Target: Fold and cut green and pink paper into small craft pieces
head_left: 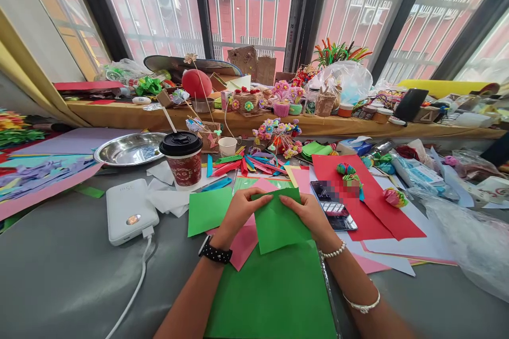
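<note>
Both hands hold a small square of dark green paper (281, 228) by its upper edge. My left hand (242, 209) pinches it near the top left corner, thumb in front. My right hand (312, 214) grips the top right part the same way, and the fingers behind the paper are hidden. Beneath lies a larger dark green sheet (274, 296) on the table. A pink piece of paper (243, 248) shows beside my left wrist, and a lighter green sheet (209, 212) lies left of it.
A lidded paper cup (183, 161) with a straw and a white power bank (131, 212) with its cable stand to the left. A phone (334, 206) lies right, beside red paper (385, 217). Behind are coloured paper strips (254, 163) and a metal plate (129, 151).
</note>
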